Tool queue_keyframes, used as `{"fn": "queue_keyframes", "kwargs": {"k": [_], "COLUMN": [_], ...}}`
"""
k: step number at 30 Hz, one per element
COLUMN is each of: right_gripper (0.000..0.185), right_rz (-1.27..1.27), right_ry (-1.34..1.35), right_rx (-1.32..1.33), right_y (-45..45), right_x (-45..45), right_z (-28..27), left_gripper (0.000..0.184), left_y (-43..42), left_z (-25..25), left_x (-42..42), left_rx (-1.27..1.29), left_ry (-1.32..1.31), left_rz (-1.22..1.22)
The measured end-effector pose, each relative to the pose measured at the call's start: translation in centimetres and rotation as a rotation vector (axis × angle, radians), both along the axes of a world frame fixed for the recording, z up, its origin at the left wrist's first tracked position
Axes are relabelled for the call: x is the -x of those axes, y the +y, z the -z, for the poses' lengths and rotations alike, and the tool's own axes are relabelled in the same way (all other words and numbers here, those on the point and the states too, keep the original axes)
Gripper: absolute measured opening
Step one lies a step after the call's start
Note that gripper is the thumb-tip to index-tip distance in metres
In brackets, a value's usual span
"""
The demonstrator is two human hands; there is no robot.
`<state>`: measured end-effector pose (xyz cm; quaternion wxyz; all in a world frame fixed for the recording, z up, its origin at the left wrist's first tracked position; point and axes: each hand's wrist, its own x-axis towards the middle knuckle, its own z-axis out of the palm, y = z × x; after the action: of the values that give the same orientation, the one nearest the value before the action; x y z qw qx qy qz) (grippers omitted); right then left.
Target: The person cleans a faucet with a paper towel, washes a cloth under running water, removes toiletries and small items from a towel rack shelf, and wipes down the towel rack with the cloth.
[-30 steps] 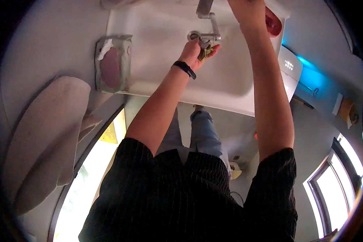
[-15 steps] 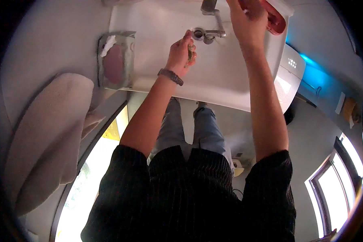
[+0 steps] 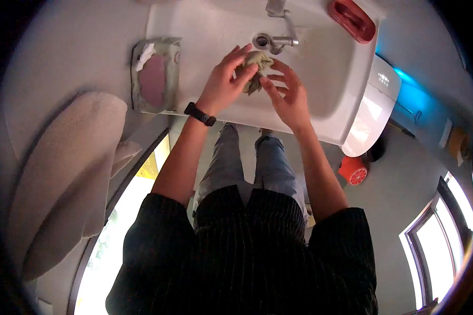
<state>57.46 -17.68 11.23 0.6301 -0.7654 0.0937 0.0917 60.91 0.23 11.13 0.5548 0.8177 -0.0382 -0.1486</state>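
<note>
A crumpled greenish cloth point(image 3: 257, 64) is held between both hands over the white sink point(image 3: 194, 68). My left hand point(image 3: 228, 76), with a dark band on its wrist, grips the cloth from the left, thumb across it. My right hand point(image 3: 289, 94) is at the cloth's right side, its fingers curved and spread apart, fingertips at or very near the cloth. Just beyond the cloth are the drain point(image 3: 261, 41) and the metal faucet point(image 3: 286, 40). A red oval dish point(image 3: 353, 21) sits on the sink's far right corner.
A pack with a pink oval label point(image 3: 152, 81) lies at the sink's left edge. A pale towel point(image 3: 71, 168) hangs at the left. Right of the sink are a white rounded appliance point(image 3: 370, 113) and a red round object point(image 3: 353, 170) lower down. A window point(image 3: 436, 247) is at far right.
My right hand has left the red dish area and come down to the cloth. My left hand has loosened its fist, and the cloth now shows more spread out between both hands.
</note>
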Motion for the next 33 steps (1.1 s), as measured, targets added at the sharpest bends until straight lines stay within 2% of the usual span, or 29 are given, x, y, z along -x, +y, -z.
{"fn": "queue_keyframes", "kwargs": {"k": [1,3,4,5,6,7,8,10,13,15,17,18,22,24,27,29,30,33], "right_gripper": [0.045,0.052,0.050,0.048,0.048,0.042,0.037,0.033,0.031,0.033,0.040,0.048,0.039,0.028,0.027,0.027,0.026,0.025], "right_rz": [0.021,-0.022,-0.093,-0.164,-0.163,-0.112,-0.060,-0.093,-0.193,-0.257,-0.215,-0.213,-0.130,0.044,-0.025,-0.087,-0.068,-0.035], "right_ry": [-0.049,0.032,0.141,0.252,0.253,0.065,-0.123,-0.088,-0.018,0.014,0.115,-0.002,0.131,0.106,0.066,0.054,0.080,0.124], "right_rx": [-0.017,-0.122,-0.194,-0.265,-0.265,-0.222,-0.178,-0.139,-0.112,-0.117,-0.131,-0.026,0.101,-0.167,-0.060,-0.102,-0.157,-0.252], "right_y": [0.1,-0.8,-1.5,-2.0,-2.3,-2.5,-2.8,-3.9,-5.6,-5.6,-4.3,-3.9,-4.9,-6.0,-7.1,-7.8,-8.1,-8.2], "right_x": [0.0,-0.1,-0.2,-0.3,-0.3,-0.3,-0.2,-0.6,-0.9,-1.0,-1.4,-1.3,-0.9,-0.5,-0.3,-0.6,-0.6,-0.6], "right_z": [0.5,0.9,1.1,1.3,1.9,2.6,3.1,1.9,1.7,0.8,-2.1,-1.9,0.9,2.0,2.1,1.7,1.7,1.2], "left_gripper": [0.042,0.030,0.030,0.030,0.027,0.025,0.025,0.022,0.022,0.021,0.021,0.022,0.024,0.025,0.026,0.026,0.021,0.019], "left_y": [-0.2,-0.3,0.0,0.2,0.5,0.8,1.1,1.7,2.1,1.7,1.1,0.9,0.9,1.3,2.7,3.4,3.3,3.7], "left_z": [-0.1,-1.4,-2.0,-2.3,-2.5,-2.8,-3.2,-4.1,-3.3,-2.8,-2.7,-2.6,-3.4,-3.7,-3.9,-3.9,-3.4,-2.6], "left_x": [0.1,0.4,0.5,0.4,0.4,0.3,0.2,-0.1,-0.2,-0.1,-0.2,-0.2,-0.1,-0.1,-0.2,-0.6,-0.5,-0.4], "left_rx": [-0.047,0.157,0.206,0.206,0.104,0.000,0.001,-0.198,-0.138,-0.130,-0.120,-0.072,-0.042,-0.056,-0.108,-0.220,-0.076,0.053], "left_ry": [-0.173,-0.214,-0.088,-0.088,-0.131,-0.174,-0.173,-0.158,-0.085,-0.151,-0.219,-0.190,-0.211,-0.250,-0.135,0.017,-0.012,0.098], "left_rz": [0.022,0.098,0.103,0.105,0.143,0.181,0.182,0.142,0.080,0.086,0.095,0.128,0.188,0.193,0.120,0.099,0.058,-0.002]}}
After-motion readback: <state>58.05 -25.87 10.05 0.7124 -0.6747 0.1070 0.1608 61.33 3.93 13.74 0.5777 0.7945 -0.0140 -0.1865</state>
